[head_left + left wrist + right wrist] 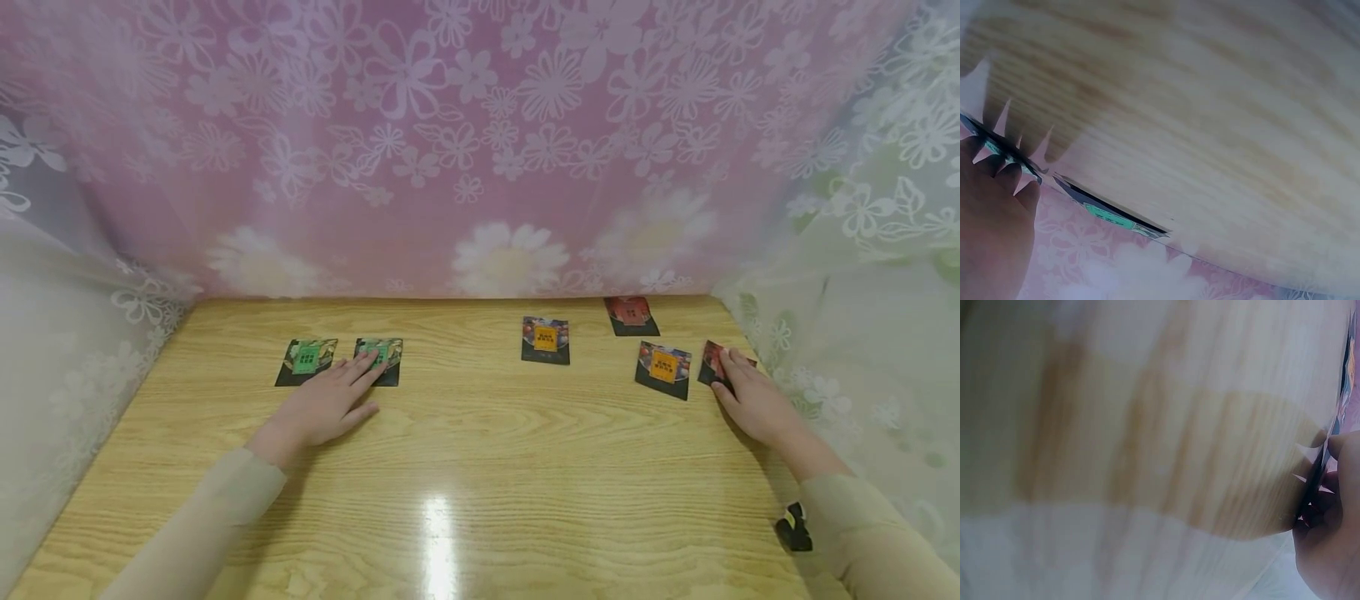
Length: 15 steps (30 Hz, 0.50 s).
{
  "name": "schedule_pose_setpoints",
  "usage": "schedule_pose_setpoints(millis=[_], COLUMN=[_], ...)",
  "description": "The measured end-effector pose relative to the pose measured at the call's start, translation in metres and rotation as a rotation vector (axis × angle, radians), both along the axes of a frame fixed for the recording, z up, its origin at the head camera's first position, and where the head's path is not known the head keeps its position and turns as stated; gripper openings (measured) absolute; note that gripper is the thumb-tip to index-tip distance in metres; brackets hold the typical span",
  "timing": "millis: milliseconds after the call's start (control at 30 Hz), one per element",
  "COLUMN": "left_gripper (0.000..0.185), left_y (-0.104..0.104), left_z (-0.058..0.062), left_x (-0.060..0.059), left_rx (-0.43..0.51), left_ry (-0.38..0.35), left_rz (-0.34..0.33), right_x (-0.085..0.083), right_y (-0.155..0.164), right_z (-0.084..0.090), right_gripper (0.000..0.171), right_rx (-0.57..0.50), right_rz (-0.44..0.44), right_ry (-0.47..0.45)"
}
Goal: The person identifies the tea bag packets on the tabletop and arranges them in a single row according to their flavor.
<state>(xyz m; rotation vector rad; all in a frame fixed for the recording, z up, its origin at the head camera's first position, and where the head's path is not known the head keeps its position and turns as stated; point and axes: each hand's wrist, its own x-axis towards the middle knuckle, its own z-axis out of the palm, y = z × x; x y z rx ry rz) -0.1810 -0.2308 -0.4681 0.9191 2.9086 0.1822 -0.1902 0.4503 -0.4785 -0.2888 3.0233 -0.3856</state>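
Several small dark packets lie on a wooden table (480,450). My left hand (358,380) lies flat, its straight fingers resting on a green-labelled packet (386,367); a second green packet (305,361) lies just left of it. The left wrist view shows the fingertips (1004,178) on that packet's edge (1007,156), with the other green packet (1110,214) beyond. My right hand (731,377) rests its fingers on a red packet (710,362) near the right edge; the right wrist view shows this packet (1319,470) edge-on against the fingers (1340,445).
Two orange-labelled packets (545,340) (663,368) and another red packet (632,316) lie at the back right. Floral curtains (480,142) close off the back and both sides of the table. A black clip (793,527) sits on my right sleeve.
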Motion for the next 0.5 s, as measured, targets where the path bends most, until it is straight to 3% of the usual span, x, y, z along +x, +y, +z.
schedule_pose_setpoints(millis=[267,500], left_gripper=[0.068,0.068], left_y=[0.006,0.036], left_z=[0.001,0.005], left_x=[-0.004,-0.016], left_rx=[0.008,0.008], left_ry=[0.015,0.008], left_rz=[-0.01,-0.07], right_x=[0.001,0.001], right_y=[-0.001,-0.001], right_z=[0.002,0.003], right_gripper=[0.069,0.07], right_rx=[0.004,0.0], right_rz=[-0.003,-0.008], right_ry=[-0.007,-0.019])
